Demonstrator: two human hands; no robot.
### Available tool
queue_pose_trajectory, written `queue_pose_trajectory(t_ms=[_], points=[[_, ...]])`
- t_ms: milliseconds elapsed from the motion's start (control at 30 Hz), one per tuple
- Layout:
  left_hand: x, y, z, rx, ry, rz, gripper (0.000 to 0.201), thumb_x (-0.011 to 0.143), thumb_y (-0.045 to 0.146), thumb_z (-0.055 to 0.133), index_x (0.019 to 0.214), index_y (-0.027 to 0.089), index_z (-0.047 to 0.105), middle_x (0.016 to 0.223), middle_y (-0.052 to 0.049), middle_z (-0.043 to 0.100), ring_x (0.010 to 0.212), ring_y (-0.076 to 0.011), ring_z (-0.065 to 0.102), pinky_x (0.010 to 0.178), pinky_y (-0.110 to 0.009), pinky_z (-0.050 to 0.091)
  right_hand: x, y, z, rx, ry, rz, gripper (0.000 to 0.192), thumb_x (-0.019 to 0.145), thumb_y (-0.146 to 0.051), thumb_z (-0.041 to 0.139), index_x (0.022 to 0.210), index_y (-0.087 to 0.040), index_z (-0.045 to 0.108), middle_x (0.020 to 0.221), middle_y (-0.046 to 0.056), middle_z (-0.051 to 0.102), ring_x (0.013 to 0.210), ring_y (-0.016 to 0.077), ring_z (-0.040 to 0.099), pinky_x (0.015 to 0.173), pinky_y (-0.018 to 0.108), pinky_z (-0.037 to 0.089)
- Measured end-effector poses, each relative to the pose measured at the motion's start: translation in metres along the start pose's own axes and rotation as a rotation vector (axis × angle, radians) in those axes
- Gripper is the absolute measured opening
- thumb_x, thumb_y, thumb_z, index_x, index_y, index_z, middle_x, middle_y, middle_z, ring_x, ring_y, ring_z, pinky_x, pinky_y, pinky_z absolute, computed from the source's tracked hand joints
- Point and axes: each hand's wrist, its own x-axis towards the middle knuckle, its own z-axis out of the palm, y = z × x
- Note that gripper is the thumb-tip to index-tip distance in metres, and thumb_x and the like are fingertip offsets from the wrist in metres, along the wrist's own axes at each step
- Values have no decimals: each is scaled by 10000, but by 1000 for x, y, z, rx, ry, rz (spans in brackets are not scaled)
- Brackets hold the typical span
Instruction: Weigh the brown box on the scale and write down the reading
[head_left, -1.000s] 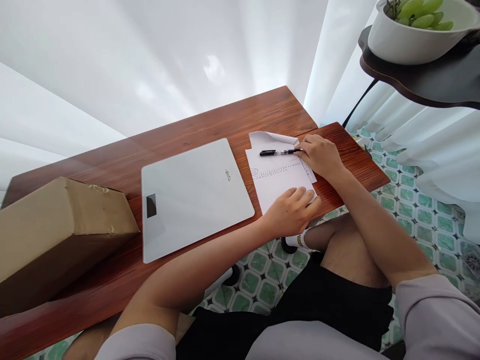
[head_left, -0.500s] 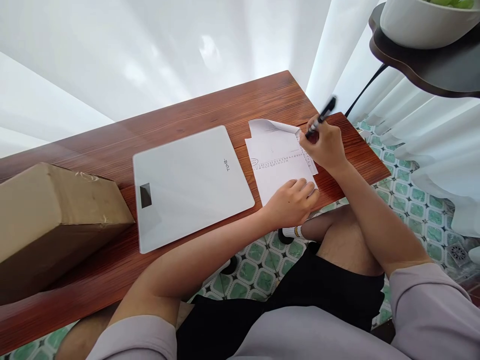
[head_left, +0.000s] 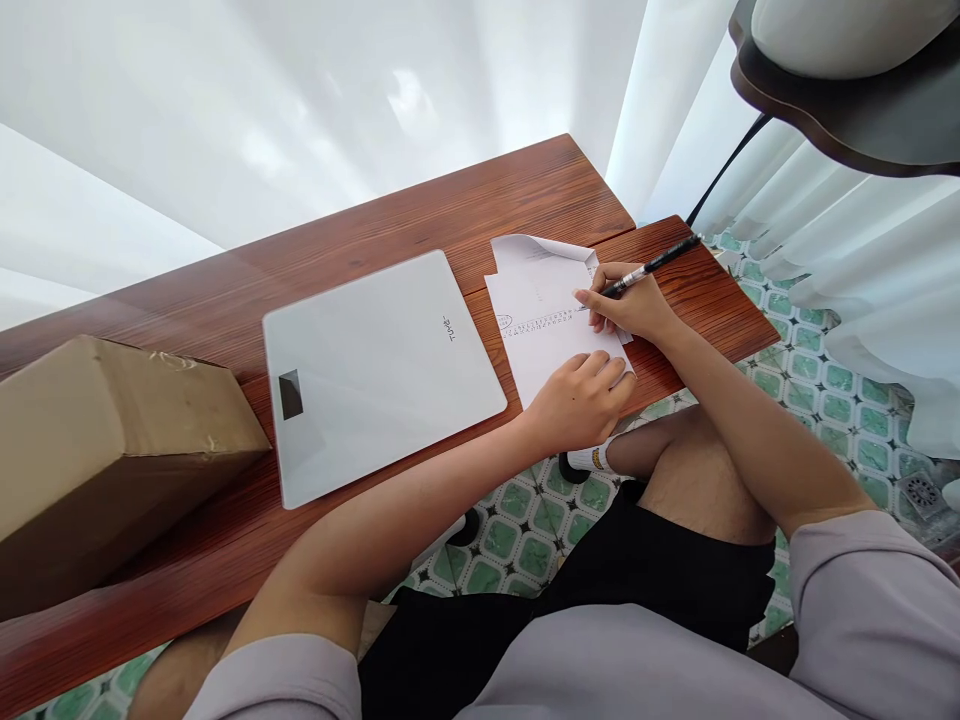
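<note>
Sheets of white paper [head_left: 537,285] lie on the table, with a row of small handwritten marks and a circled note at the left. The upper edge is folded over. My left hand [head_left: 581,398] rests on the near right corner, fingers curled and holding the sheets down; its thumb is hidden. A black pen [head_left: 656,262] is pinched in my right hand [head_left: 628,302], tilted, with its tail pointing up and right. The pen tip is near the end of the row of marks; I cannot make out whether it touches the paper.
A white glass scale [head_left: 386,380] with a small dark display lies left of the sheets. Further left stands a cardboard box [head_left: 180,410] on the wooden table [head_left: 525,185]. At upper right, a dark wavy-edged stand [head_left: 847,125] bears a white pot [head_left: 840,35]. White curtains hang behind.
My right hand has moved left and slightly down, from the right edge of the sheets onto the row of marks. The pen leans lower to the right. My left hand stays in place.
</note>
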Motion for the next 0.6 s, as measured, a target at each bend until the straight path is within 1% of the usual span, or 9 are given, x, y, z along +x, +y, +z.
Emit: queue_pose_trajectory(t_ms=[67, 167, 233, 400, 600], points=[[0, 0, 0, -2, -6, -3, 284, 960, 155, 420, 1169, 94, 602, 1180, -163, 632, 1084, -295, 561, 855, -410, 459, -1, 0, 0, -4, -18, -9, 434, 812, -523, 810, 679, -226, 523, 567, 6, 639, 446, 156, 584, 390, 272, 453], [0, 1, 0, 3, -10, -3, 295, 964, 154, 411, 1182, 88, 599, 1180, -166, 631, 1084, -295, 561, 845, -407, 462, -1, 1, 1, -77, -19, -27, 405, 853, -462, 779, 661, -228, 509, 483, -33, 560, 372, 135, 502, 357, 264, 397], [0, 1, 1, 6, -3, -4, 301, 967, 147, 403, 1188, 86, 598, 1181, -166, 631, 1085, -292, 562, 842, -406, 463, -1, 1, 2, -104, -42, -34, 377, 888, -408, 737, 666, -233, 487, 470, -43, 540, 359, 132, 479, 347, 261, 366], [0, 1, 2, 1, 24, -6, 279, 970, 150, 413, 1161, 95, 608, 1172, -157, 637, 1080, -291, 567, 836, -406, 464, 0, 2, 3, -116, -72, -47, 338, 954, -350, 641, 696, -235, 456, 497, -37, 554, 367, 128, 471, 358, 260, 367], [0, 1, 0, -10, 19, -6, 276, 963, 149, 405, 1136, 92, 612, 1167, -155, 639, 1068, -294, 569, 834, -411, 466, 0, 1, 3, -186, -90, -48, 348, 960, -353, 625, 693, -237, 434, 525, -32, 560, 397, 134, 481, 391, 271, 363]])
